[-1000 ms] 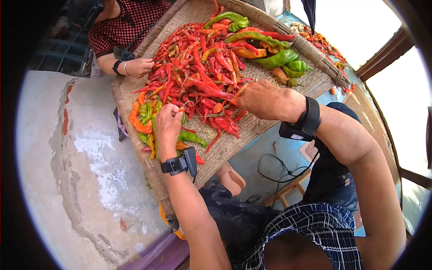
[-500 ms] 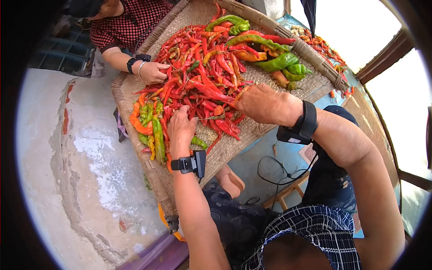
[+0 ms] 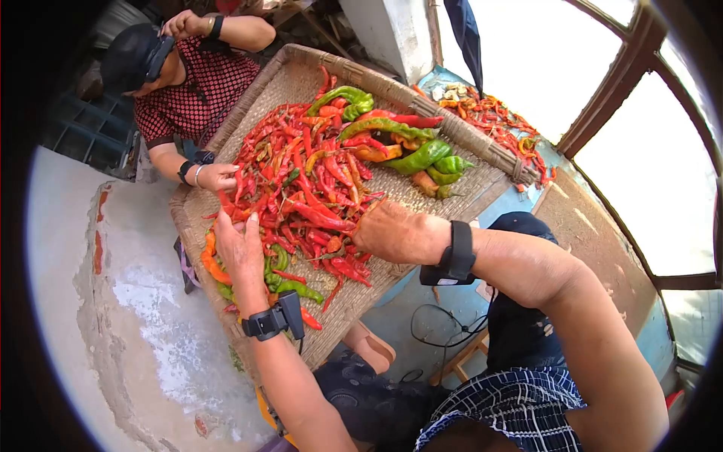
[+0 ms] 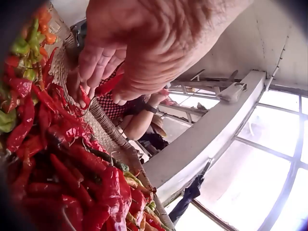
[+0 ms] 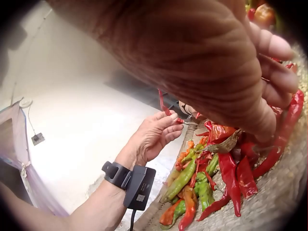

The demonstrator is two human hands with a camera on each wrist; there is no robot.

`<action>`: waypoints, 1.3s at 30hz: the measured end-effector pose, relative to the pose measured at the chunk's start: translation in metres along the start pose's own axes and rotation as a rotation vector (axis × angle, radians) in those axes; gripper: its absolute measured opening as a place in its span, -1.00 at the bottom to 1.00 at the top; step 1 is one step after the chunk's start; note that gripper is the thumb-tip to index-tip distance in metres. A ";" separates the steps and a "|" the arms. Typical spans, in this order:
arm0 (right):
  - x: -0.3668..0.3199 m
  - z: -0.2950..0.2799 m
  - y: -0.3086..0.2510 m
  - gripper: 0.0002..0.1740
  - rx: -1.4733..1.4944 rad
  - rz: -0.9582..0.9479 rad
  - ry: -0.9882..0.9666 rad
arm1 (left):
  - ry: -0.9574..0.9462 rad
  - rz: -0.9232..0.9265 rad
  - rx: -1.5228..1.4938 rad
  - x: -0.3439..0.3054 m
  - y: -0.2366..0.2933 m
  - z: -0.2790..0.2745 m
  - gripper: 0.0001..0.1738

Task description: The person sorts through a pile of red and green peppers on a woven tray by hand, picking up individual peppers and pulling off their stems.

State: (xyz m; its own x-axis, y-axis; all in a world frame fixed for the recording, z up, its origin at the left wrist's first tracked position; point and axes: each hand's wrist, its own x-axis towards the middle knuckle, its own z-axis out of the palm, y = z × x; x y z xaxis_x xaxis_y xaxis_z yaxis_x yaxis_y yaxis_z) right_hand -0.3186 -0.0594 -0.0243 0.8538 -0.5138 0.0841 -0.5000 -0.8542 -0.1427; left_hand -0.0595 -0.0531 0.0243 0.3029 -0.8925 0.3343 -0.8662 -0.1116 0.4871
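My left hand (image 3: 241, 252) is raised over the near left part of the pepper pile, pinching a slim red chili pepper (image 5: 164, 103) between thumb and fingers. In the left wrist view the pepper sticks out past the thumb. My right hand (image 3: 403, 232) is bent over the pile's near right edge, fingers among the red chili peppers (image 3: 324, 181). Long red peppers (image 5: 292, 115) lie under and beside its fingers in the right wrist view; I cannot tell whether it grips one. Green chili peppers (image 5: 180, 185) and orange ones lie near my left wrist.
A shallow woven tray (image 3: 482, 192) bears the pile, with large green peppers (image 3: 422, 157) at its far right. Across it another person (image 3: 199, 94) has one hand (image 3: 217, 177) at the pile, the other raised to their cap. More peppers (image 3: 489, 120) lie beyond the tray.
My left hand has moved up and left across the pile and now holds a red chili pepper. My right hand stays at the pile's edge. The other person has raised one hand; the view has shifted.
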 end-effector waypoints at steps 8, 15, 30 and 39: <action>0.011 0.025 -0.007 -0.87 -0.026 0.052 0.296 | -0.418 0.213 0.267 0.064 0.049 0.077 -0.20; 0.016 0.036 -0.007 -0.79 0.004 0.054 0.264 | -0.527 0.076 0.317 0.088 0.036 0.100 -0.16; 0.001 -0.013 0.001 -0.83 0.206 0.038 -0.053 | -0.345 0.288 0.272 -0.018 0.011 0.047 -0.56; 0.007 -0.015 0.011 -0.84 0.071 0.087 -0.075 | -0.201 0.075 0.154 -0.070 -0.018 0.015 -0.62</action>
State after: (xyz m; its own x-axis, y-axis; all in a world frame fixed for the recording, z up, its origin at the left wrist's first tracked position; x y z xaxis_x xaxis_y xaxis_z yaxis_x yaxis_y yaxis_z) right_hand -0.3201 -0.0738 -0.0109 0.8173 -0.5761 -0.0052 -0.5635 -0.7975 -0.2155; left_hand -0.0708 0.0050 -0.0198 0.1635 -0.9680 0.1903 -0.9381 -0.0929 0.3336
